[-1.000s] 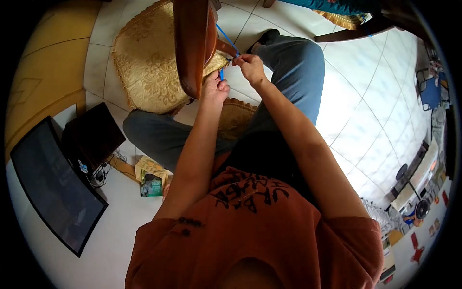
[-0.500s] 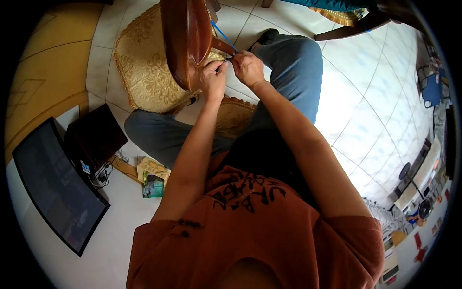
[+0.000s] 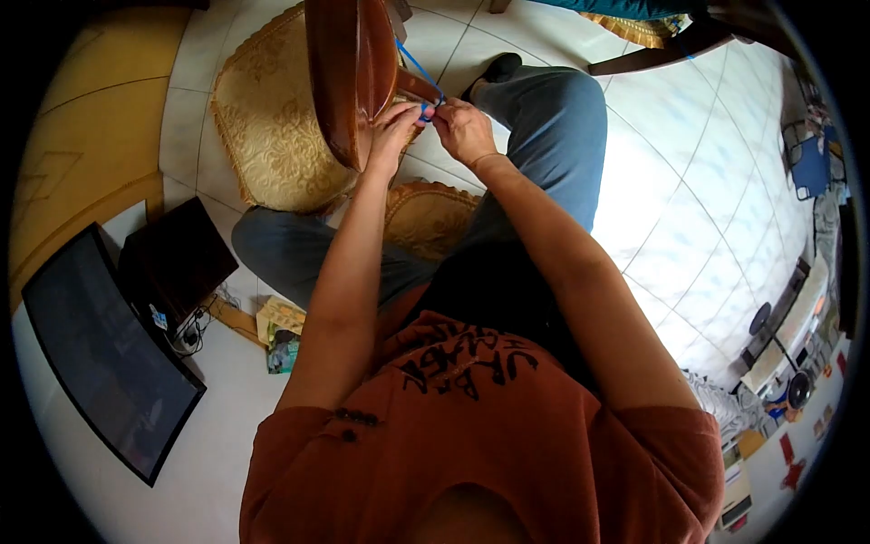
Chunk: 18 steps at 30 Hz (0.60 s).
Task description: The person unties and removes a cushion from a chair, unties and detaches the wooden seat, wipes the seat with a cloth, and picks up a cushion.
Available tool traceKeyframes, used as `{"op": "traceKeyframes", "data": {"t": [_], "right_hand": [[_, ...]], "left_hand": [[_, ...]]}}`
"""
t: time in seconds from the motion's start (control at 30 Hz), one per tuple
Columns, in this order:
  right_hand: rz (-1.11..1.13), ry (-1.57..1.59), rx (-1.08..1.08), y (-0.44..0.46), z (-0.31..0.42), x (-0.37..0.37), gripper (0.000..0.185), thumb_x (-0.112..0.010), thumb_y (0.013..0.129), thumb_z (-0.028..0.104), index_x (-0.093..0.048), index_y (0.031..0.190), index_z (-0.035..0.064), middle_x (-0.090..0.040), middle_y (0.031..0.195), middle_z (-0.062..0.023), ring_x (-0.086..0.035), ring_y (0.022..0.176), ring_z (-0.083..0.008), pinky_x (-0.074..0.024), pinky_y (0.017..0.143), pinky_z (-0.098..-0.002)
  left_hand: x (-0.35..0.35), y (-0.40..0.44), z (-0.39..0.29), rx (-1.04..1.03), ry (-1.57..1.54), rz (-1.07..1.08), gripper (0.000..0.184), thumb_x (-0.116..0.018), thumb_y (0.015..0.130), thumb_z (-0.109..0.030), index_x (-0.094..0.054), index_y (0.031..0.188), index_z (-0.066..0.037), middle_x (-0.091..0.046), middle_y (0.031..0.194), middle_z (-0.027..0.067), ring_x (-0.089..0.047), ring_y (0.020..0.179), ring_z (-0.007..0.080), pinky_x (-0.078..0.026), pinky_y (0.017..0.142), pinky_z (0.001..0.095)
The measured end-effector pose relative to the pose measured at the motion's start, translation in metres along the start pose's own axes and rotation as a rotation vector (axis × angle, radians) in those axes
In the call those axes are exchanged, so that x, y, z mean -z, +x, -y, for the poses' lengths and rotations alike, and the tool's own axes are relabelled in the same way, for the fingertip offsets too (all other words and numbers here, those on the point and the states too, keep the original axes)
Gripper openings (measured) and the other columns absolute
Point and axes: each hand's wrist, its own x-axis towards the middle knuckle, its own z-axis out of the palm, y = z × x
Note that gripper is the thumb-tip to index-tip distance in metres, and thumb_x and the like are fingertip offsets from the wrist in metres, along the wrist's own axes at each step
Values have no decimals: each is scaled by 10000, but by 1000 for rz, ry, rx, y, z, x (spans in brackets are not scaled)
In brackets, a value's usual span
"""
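Observation:
A thin blue strap (image 3: 418, 62) runs down beside a brown wooden chair (image 3: 352, 77) to my fingers. My left hand (image 3: 391, 129) is pinched, and a blue bit of the strap shows at its fingertips. Close on its right, my right hand (image 3: 466, 132) has its fingers closed around the strap near a wooden bar of the chair. The fingertips of both hands almost meet, and exactly how the strap loops between them is too small to make out. Left of the chair's wooden part lies a gold patterned cushion (image 3: 272, 136).
Another gold cushion (image 3: 430, 220) lies between my legs. To the left are a dark monitor (image 3: 109, 354), a black box (image 3: 179, 254) with cables, and a packet (image 3: 281, 331). More wooden furniture (image 3: 666, 56) stands at the top right on the tiled floor (image 3: 684, 181).
My left hand has turned and shifted slightly left, and blue strap now shows at its fingertips. My right hand has stayed nearly in place.

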Motion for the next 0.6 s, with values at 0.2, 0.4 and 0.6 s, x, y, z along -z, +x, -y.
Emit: {"op": "traceKeyframes", "data": {"t": [0.2, 0.4, 0.6], "right_hand": [[-3, 16, -20, 0, 0, 0, 113, -622, 776, 158, -669, 827, 68, -624, 867, -116, -606, 799, -322, -493, 686, -415], [-3, 36, -6, -1, -4, -2, 123, -612, 784, 162, -662, 830, 60, -616, 853, -117, -604, 808, -325, -490, 689, -421], [43, 68, -73, 0, -3, 0, 126, -611, 783, 168, -654, 823, 57, -615, 866, -127, -603, 819, -331, -489, 695, -429]], "left_hand": [[1, 5, 10, -41, 50, 42, 211, -545, 855, -50, -650, 1027, 12, -660, 988, 54, -583, 872, 109, -447, 818, 243], [2, 4, 14, -75, 80, 15, 212, -570, 837, 8, -648, 1033, 25, -657, 989, 55, -597, 854, 111, -474, 785, 236], [0, 10, 14, -117, 362, -42, 208, -577, 817, -8, -664, 1006, -16, -658, 925, 67, -597, 807, 127, -469, 719, 241]]}}
